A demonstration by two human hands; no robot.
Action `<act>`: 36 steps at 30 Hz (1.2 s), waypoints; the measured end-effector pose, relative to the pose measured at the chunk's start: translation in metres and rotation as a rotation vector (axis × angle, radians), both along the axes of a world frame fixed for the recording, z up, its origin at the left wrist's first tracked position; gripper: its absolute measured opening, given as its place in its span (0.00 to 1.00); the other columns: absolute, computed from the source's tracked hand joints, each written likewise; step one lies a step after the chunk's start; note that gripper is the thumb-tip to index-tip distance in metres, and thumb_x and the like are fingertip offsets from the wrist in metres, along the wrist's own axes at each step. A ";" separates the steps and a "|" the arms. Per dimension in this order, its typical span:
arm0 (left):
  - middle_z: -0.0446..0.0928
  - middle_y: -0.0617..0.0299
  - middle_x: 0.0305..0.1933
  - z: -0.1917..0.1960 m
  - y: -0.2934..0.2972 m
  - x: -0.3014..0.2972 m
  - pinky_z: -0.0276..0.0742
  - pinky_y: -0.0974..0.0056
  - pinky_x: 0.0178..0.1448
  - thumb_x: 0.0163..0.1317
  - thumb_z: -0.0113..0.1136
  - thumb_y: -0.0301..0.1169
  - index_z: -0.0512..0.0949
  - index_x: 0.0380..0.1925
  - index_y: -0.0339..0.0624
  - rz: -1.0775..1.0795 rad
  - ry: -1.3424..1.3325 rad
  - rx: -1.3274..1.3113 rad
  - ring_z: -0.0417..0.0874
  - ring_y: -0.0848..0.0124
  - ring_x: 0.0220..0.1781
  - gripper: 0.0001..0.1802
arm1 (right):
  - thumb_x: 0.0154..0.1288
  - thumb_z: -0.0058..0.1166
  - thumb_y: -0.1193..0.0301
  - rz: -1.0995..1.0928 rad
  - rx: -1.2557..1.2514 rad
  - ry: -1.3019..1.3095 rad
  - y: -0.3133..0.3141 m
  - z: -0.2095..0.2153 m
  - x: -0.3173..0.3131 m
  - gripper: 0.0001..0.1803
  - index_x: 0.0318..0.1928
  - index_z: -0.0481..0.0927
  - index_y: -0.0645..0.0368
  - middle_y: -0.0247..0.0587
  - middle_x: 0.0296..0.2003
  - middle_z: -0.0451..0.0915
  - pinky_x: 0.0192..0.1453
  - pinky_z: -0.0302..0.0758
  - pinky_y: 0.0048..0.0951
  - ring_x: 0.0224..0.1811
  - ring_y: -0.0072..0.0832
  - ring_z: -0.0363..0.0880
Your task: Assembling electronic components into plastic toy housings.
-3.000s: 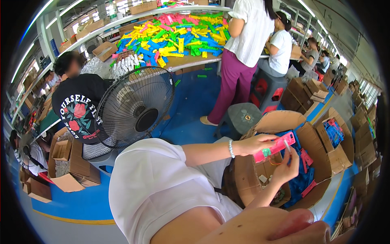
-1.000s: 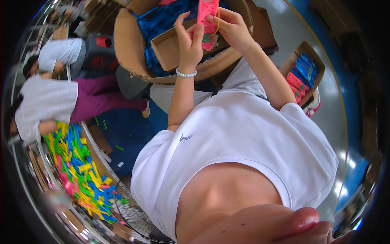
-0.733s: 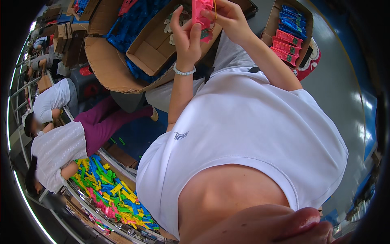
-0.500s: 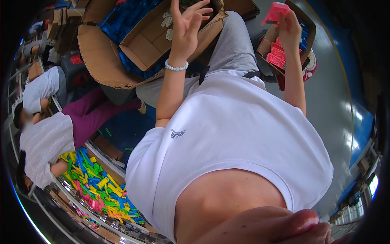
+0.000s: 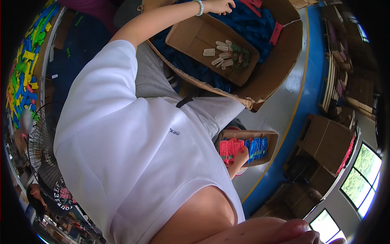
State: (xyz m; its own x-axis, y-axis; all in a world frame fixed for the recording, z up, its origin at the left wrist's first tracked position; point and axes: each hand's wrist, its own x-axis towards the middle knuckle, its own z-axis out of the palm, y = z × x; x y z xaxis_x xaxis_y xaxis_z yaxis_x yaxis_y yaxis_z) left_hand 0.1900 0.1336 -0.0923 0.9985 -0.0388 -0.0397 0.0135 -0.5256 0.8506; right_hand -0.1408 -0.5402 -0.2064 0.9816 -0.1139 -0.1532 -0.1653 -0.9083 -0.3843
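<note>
My left hand point(image 5: 219, 6), with a beaded bracelet at its wrist, hangs over the large cardboard box of blue plastic pieces point(image 5: 260, 28). Its fingers are loosely bent and apart, with nothing seen between them. Close by lies a pink-red plastic piece point(image 5: 251, 6). At my right side, my right hand point(image 5: 242, 157) reaches into a small cardboard box point(image 5: 271, 143). Its fingers close on a pink plastic piece point(image 5: 240, 144) at the end of a pink row, beside a row of blue pieces point(image 5: 256, 148). My fingertips there are partly hidden.
Inside the large box sits a shallow cardboard tray point(image 5: 187, 35) with pale tags point(image 5: 222, 48) and dark green stringy bits. Another pink-red piece point(image 5: 276, 33) rests at that box's right wall. A fan point(image 5: 40, 150) stands at left, below a heap of coloured pieces point(image 5: 27, 65).
The view has turned. My right hand has lowered the pink piece from the air into the small box. My left hand, raised with spread fingers before, has moved out over the large box.
</note>
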 end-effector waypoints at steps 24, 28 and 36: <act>0.82 0.40 0.40 -0.008 -0.034 0.096 0.77 0.44 0.50 0.47 0.69 0.36 0.70 0.49 0.32 -0.240 -0.202 0.812 0.84 0.47 0.47 0.30 | 0.67 0.58 0.75 0.555 0.195 -0.192 0.299 0.247 0.265 0.11 0.49 0.84 0.61 0.45 0.39 0.85 0.41 0.78 0.30 0.37 0.32 0.85; 0.81 0.43 0.36 0.077 -0.039 0.034 0.80 0.54 0.43 0.48 0.74 0.30 0.69 0.49 0.31 -0.072 0.076 0.168 0.85 0.54 0.41 0.31 | 0.63 0.57 0.70 0.910 0.085 0.174 0.360 0.137 0.356 0.12 0.45 0.84 0.61 0.56 0.40 0.84 0.52 0.79 0.42 0.48 0.50 0.82; 0.80 0.61 0.31 0.095 -0.004 -0.082 0.79 0.67 0.37 0.53 0.71 0.20 0.72 0.44 0.36 -0.021 -0.212 -0.570 0.82 0.72 0.29 0.20 | 0.62 0.63 0.65 0.733 -0.294 0.136 0.402 0.008 0.358 0.16 0.49 0.82 0.56 0.52 0.47 0.82 0.54 0.78 0.49 0.51 0.52 0.81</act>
State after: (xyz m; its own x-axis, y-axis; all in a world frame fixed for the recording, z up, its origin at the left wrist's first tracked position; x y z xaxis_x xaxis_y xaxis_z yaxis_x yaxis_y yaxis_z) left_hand 0.1077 0.1299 0.0031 0.9811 -0.0150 0.1928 -0.1926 0.0156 0.9812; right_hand 0.2172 -0.1386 -0.1988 0.7969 0.4986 -0.3411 0.4846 -0.8647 -0.1316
